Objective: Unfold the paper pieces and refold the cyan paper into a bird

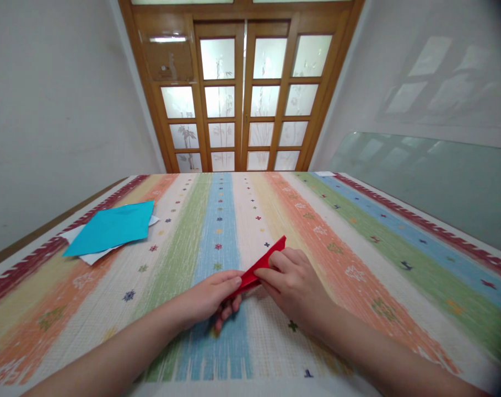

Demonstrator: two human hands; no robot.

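Red paper [262, 266], folded to a narrow pointed strip, held just above the striped desk [357, 231] near its front edge. Light, thin, likely limp and easily creased; best pinched at the folded edges. Left hand [211, 300] pinches one end, right hand [294, 284] presses the other. Blue sheet [112, 227] on white sheets [89, 255], far left.

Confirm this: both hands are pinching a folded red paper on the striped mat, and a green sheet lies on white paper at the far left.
Not quite. The sheet at the far left is blue, not green, as the head view shows. The rest holds: the left hand and right hand pinch the folded red paper on the striped mat, and the sheet lies on white paper.
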